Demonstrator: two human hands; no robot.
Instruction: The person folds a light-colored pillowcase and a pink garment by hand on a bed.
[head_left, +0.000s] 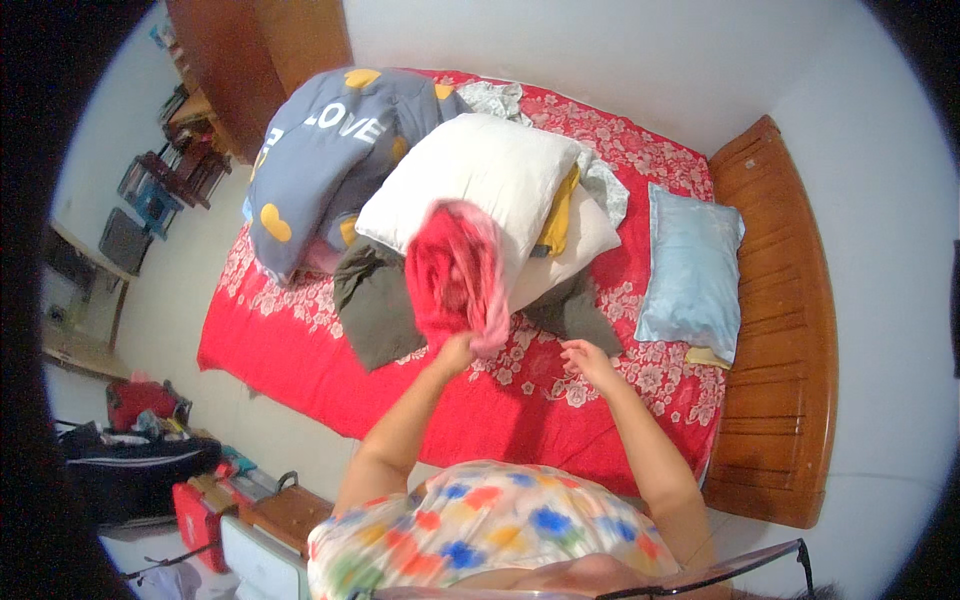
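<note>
My left hand (455, 355) grips the lower edge of a bunched red and pink cloth (454, 274), which hangs in front of a white pillow (469, 180). To the right, my right hand (591, 363) holds nothing, its fingers apart, above the red floral bedspread (517, 420). A second white pillow (581, 240) lies partly under the first, with a mustard-yellow cloth (559, 217) between them. Dark olive fabric (379, 315) spreads beneath the pillows and shows on both sides of the red cloth.
A grey comforter (322, 165) with yellow hearts and lettering is heaped at the far left of the bed. A light blue pillow (691, 266) lies by the wooden headboard (776, 337). Bags (142, 465) and a red case (196, 517) stand on the floor at lower left.
</note>
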